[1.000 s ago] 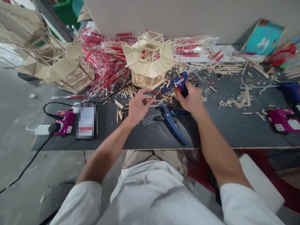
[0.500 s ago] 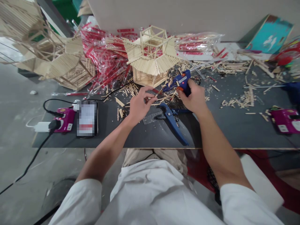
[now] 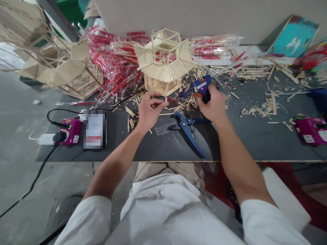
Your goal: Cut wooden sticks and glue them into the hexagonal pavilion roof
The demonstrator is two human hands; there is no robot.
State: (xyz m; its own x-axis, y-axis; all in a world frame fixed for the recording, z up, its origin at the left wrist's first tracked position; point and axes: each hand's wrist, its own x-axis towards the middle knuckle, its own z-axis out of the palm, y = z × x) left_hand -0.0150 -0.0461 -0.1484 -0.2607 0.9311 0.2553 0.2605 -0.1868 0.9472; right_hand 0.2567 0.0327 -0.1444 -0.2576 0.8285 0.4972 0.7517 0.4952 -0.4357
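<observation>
Offcuts (image 3: 189, 103) around blue glue gun (image 3: 203, 87)

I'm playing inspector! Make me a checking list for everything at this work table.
Surface: grey table, littered with specks
Job's things: stick model; blue glue gun, small red light showing
Clutter: stick scraps, red-and-clear wrappers, blue cutter
Left hand: at the model's near edge, seems to pinch a small stick
Right hand: holds the glue gun
Cables: black cable at the left pink socket box, beside a phone
Surroundings: pale wall, teal board, another stick model at left
</observation>
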